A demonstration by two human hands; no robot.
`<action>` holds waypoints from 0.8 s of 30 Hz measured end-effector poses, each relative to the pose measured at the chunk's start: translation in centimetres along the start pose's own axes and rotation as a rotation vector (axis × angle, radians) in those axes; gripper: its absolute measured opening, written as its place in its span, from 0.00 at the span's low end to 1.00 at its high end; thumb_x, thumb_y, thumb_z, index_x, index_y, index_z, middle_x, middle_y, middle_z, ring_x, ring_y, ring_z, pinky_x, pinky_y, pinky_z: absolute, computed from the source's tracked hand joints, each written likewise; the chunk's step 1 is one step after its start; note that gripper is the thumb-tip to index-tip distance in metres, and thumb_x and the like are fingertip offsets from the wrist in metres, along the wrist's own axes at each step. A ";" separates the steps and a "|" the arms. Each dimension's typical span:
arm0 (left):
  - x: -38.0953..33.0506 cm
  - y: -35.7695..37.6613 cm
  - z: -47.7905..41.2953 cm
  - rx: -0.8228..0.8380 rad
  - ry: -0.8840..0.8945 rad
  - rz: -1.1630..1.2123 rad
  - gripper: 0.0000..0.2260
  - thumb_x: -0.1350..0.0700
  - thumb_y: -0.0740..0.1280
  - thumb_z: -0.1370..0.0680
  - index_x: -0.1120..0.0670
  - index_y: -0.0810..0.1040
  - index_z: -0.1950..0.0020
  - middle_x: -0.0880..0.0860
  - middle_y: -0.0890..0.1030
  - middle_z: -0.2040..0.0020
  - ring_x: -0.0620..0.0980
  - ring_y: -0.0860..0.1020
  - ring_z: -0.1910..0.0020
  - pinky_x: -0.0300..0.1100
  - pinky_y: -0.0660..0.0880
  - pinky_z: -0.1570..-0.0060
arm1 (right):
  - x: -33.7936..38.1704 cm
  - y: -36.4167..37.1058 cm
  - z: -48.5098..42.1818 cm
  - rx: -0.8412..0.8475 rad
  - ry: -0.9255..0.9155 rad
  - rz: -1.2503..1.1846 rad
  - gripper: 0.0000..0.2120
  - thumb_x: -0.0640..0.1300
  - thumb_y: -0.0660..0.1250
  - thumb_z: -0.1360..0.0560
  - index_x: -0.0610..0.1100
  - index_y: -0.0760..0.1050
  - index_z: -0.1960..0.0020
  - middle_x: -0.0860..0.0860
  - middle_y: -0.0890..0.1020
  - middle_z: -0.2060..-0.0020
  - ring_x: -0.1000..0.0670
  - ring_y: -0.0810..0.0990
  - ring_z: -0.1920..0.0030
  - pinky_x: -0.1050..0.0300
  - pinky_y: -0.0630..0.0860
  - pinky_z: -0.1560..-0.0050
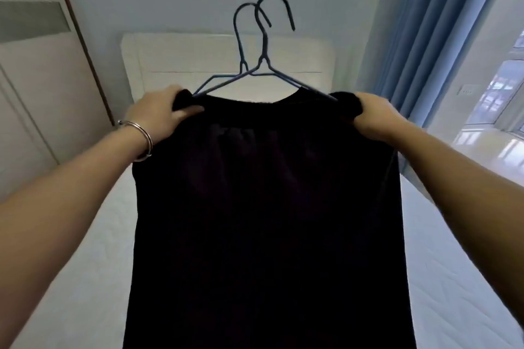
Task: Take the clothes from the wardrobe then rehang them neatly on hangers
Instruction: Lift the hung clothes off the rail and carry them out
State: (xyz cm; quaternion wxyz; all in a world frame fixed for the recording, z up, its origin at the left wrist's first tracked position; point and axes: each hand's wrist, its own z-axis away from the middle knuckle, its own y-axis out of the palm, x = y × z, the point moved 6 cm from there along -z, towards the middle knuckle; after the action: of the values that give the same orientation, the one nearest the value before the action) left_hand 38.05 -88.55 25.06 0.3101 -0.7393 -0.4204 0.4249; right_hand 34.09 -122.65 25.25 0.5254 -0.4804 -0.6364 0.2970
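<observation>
The black garment (266, 207) is pinched at its shoulders by the left grip (161, 112) and right grip (374, 119); with 2 hangers (261, 61) nested inside, 1 could be shaken loose

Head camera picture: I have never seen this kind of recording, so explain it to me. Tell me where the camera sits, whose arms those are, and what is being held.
There is no machine here. A person wears one wide-angle camera on the head, so you look out along their own arms. The left hand, with a silver bangle on its wrist, and the right hand each grip a shoulder of a black garment and hold it up. Two dark wire hangers stick out of its neckline, hooks upward. Below and behind lies a bed with a white mattress and a pale headboard. Blue curtains hang at the right, beside a window.
</observation>
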 end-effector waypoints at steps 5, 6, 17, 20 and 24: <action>8.7 15.9 1.2 0.351 -0.166 -0.045 0.20 0.39 0.62 0.27 0.53 0.73 0.45 0.60 0.80 0.47 0.59 0.77 0.48 0.49 0.72 0.51 | -6.2 16.5 -3.3 0.288 0.095 0.077 0.02 0.40 0.61 0.26 0.45 0.70 0.54 0.41 0.80 0.51 0.43 0.76 0.53 0.51 0.72 0.52; 10.2 18.8 1.0 0.382 -0.202 -0.046 0.20 0.39 0.62 0.27 0.53 0.73 0.45 0.59 0.80 0.47 0.59 0.77 0.48 0.49 0.73 0.51 | -7.2 19.4 -4.1 0.324 0.107 0.085 0.03 0.39 0.61 0.27 0.46 0.70 0.55 0.42 0.80 0.51 0.43 0.76 0.54 0.51 0.71 0.53; 18.6 41.6 -5.8 0.268 -0.468 0.245 0.29 0.64 0.63 0.24 0.58 0.54 0.27 0.61 0.57 0.26 0.57 0.60 0.28 0.43 0.55 0.29 | -11.1 41.9 -14.3 0.180 0.326 -0.219 0.29 0.43 0.63 0.24 0.39 0.56 0.27 0.40 0.64 0.30 0.39 0.66 0.32 0.48 0.66 0.35; 21.8 47.3 2.1 0.537 -0.492 0.091 0.25 0.60 0.61 0.24 0.58 0.58 0.28 0.60 0.60 0.27 0.58 0.63 0.29 0.46 0.58 0.28 | -14.2 48.9 -8.3 0.494 0.375 -0.177 0.29 0.47 0.63 0.25 0.39 0.59 0.28 0.40 0.68 0.31 0.41 0.68 0.32 0.51 0.66 0.34; 23.7 48.1 10.9 0.738 -0.517 -0.026 0.20 0.57 0.62 0.23 0.57 0.66 0.31 0.57 0.67 0.30 0.55 0.68 0.32 0.45 0.64 0.31 | -17.4 50.0 -2.2 0.737 0.350 0.038 0.26 0.49 0.61 0.23 0.43 0.61 0.28 0.44 0.69 0.32 0.43 0.68 0.32 0.49 0.67 0.32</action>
State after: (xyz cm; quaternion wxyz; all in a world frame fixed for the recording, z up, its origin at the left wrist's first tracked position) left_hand 52.30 -88.34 -27.76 0.4431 -0.4436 -0.3136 0.7131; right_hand 50.93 -120.90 -24.98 0.7572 -0.3150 -0.3794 0.4284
